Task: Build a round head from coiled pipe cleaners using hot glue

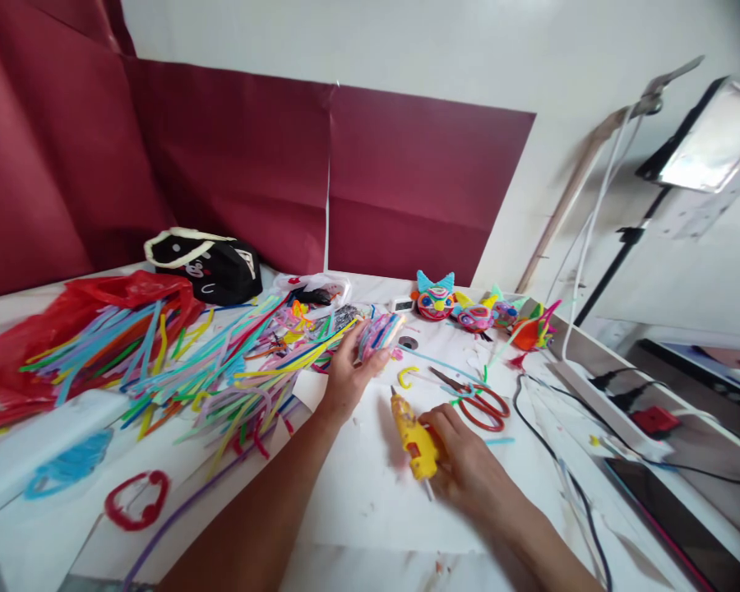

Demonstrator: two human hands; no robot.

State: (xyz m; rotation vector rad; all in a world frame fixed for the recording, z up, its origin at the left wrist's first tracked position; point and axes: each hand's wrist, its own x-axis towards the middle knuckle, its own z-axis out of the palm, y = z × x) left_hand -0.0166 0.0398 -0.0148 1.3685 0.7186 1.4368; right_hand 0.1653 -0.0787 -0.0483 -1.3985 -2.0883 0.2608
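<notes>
My left hand (353, 370) is closed around a striped pipe-cleaner piece (379, 335) in pink, blue and white, held up over a white paper sheet (345, 493). In my right hand (460, 448) is a yellow hot glue gun (414, 436), its nozzle pointing away from me toward the striped piece but apart from it. A clear glue stick pokes out of its back end. Just beyond the gun lies a small curved yellow pipe-cleaner bit (407, 376). Scissors (478, 401) with orange-red handles rest to the right, their blades partly open.
Loose pipe cleaners (222, 370) spill from a red plastic bag (99, 288) at left. Finished colourful pipe-cleaner figures (435, 298) stand at the back. A power strip (617, 411), black cable (546, 444) and phone (678, 518) lie right; a lamp (709, 136) stands above.
</notes>
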